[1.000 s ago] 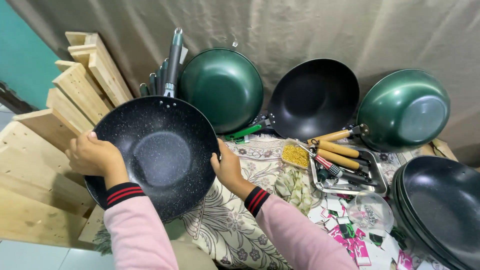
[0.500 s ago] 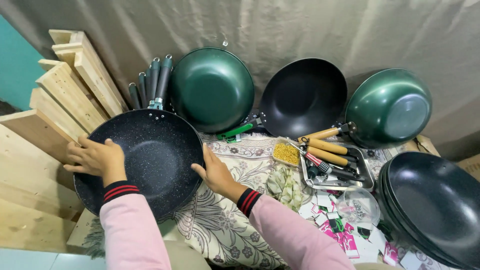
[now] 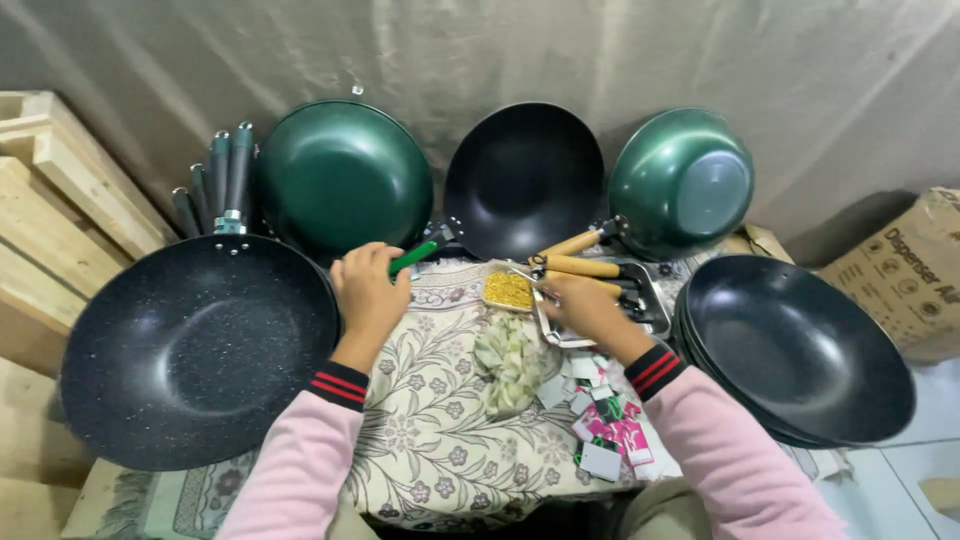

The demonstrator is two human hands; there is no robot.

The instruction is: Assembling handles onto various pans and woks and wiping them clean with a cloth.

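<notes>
My left hand [image 3: 368, 292] is curled around a green handle [image 3: 418, 255] that lies between the leaning woks, just right of a big speckled black wok [image 3: 200, 350]. That wok rests at the left, with its dark handle [image 3: 235, 170] pointing away from me. My right hand [image 3: 588, 308] reaches onto a metal tray [image 3: 655, 300] holding wooden-handled tools [image 3: 585, 265]. Its fingers bend down over the tray's left end, and whether they grip anything is hidden. A small container of yellow bits [image 3: 508, 290] sits between my hands on a floral cloth [image 3: 440, 440].
A dark green wok [image 3: 345, 175], a black wok [image 3: 525, 175] and a second green wok [image 3: 680, 180] lean against the back drape. Stacked black woks [image 3: 800, 345] sit at the right beside a cardboard box [image 3: 910, 270]. Wooden planks [image 3: 50, 220] stand at the left. Small tags [image 3: 610, 425] and a clear bag [image 3: 510, 365] lie near me.
Both hands have let go of the speckled wok, which now lies at the left. The left hand went to the green handle and the right hand to the tray.
</notes>
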